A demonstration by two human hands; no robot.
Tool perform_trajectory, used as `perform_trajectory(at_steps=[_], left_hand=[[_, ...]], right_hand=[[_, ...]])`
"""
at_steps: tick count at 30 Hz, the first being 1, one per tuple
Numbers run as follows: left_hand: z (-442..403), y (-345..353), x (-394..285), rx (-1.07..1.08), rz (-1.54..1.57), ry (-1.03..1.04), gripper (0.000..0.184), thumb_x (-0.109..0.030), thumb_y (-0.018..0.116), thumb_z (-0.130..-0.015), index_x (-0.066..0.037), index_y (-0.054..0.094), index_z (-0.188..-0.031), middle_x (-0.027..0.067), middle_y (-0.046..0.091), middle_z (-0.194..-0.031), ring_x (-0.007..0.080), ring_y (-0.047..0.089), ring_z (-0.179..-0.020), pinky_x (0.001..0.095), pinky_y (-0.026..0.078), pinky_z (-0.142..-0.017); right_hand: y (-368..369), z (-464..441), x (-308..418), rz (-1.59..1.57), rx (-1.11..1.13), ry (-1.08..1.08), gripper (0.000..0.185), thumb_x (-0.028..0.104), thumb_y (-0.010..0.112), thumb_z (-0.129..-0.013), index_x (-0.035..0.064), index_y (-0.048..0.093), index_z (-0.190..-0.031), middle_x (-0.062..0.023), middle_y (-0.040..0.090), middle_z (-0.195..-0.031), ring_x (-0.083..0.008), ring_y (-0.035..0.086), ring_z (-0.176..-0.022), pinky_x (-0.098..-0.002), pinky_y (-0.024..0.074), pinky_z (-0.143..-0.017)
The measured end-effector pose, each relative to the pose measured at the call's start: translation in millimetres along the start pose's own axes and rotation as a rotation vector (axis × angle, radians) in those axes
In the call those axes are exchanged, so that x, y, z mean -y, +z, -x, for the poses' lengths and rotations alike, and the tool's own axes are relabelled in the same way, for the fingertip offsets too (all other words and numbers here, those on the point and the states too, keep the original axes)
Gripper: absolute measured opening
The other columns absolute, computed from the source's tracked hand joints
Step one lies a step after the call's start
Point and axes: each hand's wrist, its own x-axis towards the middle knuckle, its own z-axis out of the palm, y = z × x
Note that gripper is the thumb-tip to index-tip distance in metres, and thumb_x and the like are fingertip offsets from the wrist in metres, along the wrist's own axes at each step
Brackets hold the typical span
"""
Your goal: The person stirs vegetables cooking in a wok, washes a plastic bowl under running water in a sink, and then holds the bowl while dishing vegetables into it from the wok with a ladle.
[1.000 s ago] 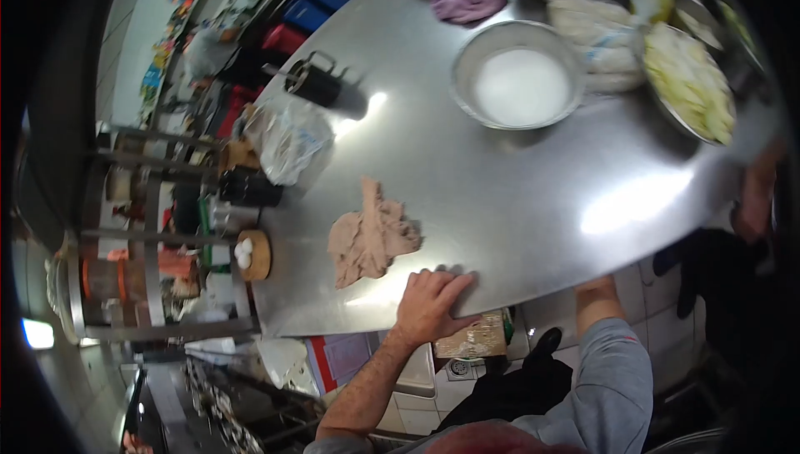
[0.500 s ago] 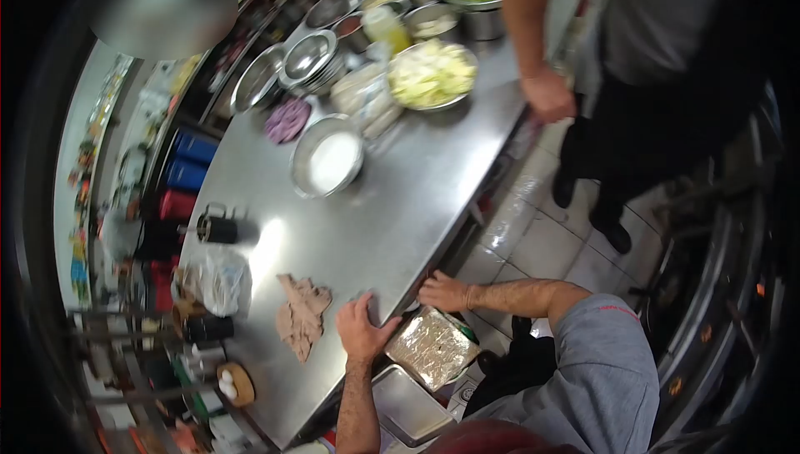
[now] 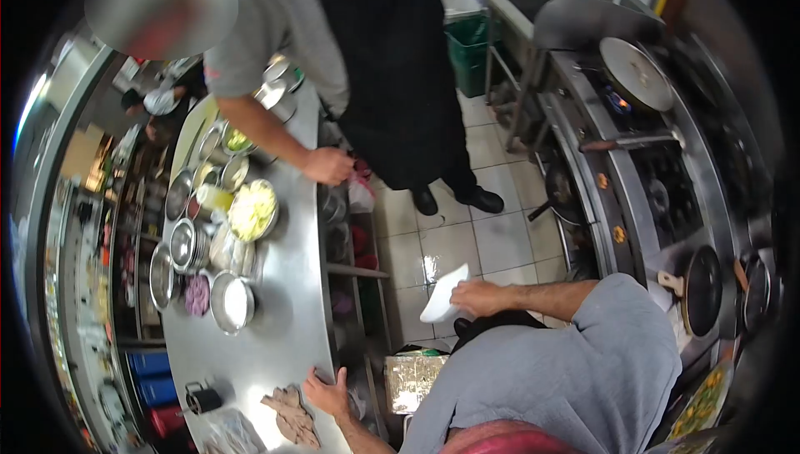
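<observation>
The left hand [image 3: 331, 393] rests at the aisle-side edge of the worktop [image 3: 287, 312], fingers spread and apparently empty. Just beside it, inward from that edge, lies a pinkish-brown slab [image 3: 292, 416], probably meat; a careless sweep of that hand could smear or shift it. Below the edge sits a tray with a foil-like top [image 3: 412, 383], which anything knocked off the worktop might hit.

The right hand [image 3: 481, 297] is closed on one end of a thin white object [image 3: 444, 294]; whether dish or sheet, I cannot tell. It tilts over the floor tiles [image 3: 500, 237], beyond the worktop's edge, so a loosened grip could drop it onto them.

Farther along the worktop, a bowl of white contents [image 3: 233, 303] stands inward from the same edge, and a bowl of pale cut leaves [image 3: 252, 210] closer to it. The co-worker's hand [image 3: 329, 165] hangs by that edge; an elbow or sleeve could tip the leaves. Farthest, a pan [image 3: 636, 75] stands by a visible flame, where neglect could mean scorching.
</observation>
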Motion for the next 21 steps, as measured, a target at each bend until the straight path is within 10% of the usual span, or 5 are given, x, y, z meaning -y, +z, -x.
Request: perform_trajectory(at_steps=[4, 7, 10, 14, 21], left_hand=[[-17, 32, -85, -0.146, 0.655, -0.325, 0.049, -0.026, 0.07, -0.081, 0.004, 0.05, -0.114, 0.0088, 0.053, -0.09, 0.0208, 0.05, -0.079, 0.0328, 0.044, -0.073], [-42, 53, -206, 0.305, 1.131, -0.149, 0.043, -0.02, 0.065, -0.085, 0.001, 0.048, -0.119, 0.0028, 0.052, -0.089, 0.0089, 0.047, -0.076, 0.0248, 0.043, -0.07], [-52, 53, -317, 0.907, 1.581, -0.243, 0.064, -0.052, 0.045, -0.092, -0.005, 0.035, -0.135, 0.0137, 0.055, -0.114, 0.023, 0.06, -0.088, 0.032, 0.049, -0.074], [-89, 48, -425, 1.504, 1.921, -0.28, 0.062, -0.051, 0.04, -0.094, -0.007, 0.031, -0.137, 0.0148, 0.049, -0.125, 0.0281, 0.056, -0.106, 0.0452, 0.048, -0.087], [-118, 46, -578, 1.218, 1.883, -0.285, 0.047, -0.016, 0.049, -0.095, -0.007, 0.029, -0.136, 0.0076, 0.049, -0.124, 0.021, 0.052, -0.113, 0.0366, 0.046, -0.092]], right_hand=[[-88, 39, 7, 0.094, -0.206, 0.17, 0.012, 0.008, 0.055, -0.079, 0.0069, 0.057, -0.091, -0.0058, 0.056, -0.093, -0.0245, 0.052, -0.095, -0.0416, 0.0439, -0.079], [-135, 60, -1, 0.14, -0.38, 0.206, 0.013, 0.008, 0.056, -0.079, 0.0074, 0.057, -0.092, -0.0043, 0.055, -0.092, -0.0225, 0.052, -0.094, -0.0393, 0.0419, -0.078], [-163, 76, -8, 0.203, -0.538, 0.219, 0.015, 0.007, 0.057, -0.077, 0.0082, 0.057, -0.091, -0.0029, 0.054, -0.09, -0.0205, 0.052, -0.092, -0.0363, 0.0396, -0.076], [-198, 99, -37, 0.341, -0.567, 0.183, 0.023, 0.002, 0.059, -0.067, 0.009, 0.055, -0.089, -0.0022, 0.051, -0.084, -0.0185, 0.05, -0.089, -0.0355, 0.0375, -0.076], [-258, 121, -106, 0.488, -0.697, 0.192, 0.026, 0.005, 0.062, -0.065, 0.0092, 0.056, -0.09, -0.0017, 0.049, -0.082, -0.0183, 0.051, -0.091, -0.0375, 0.0377, -0.08]])
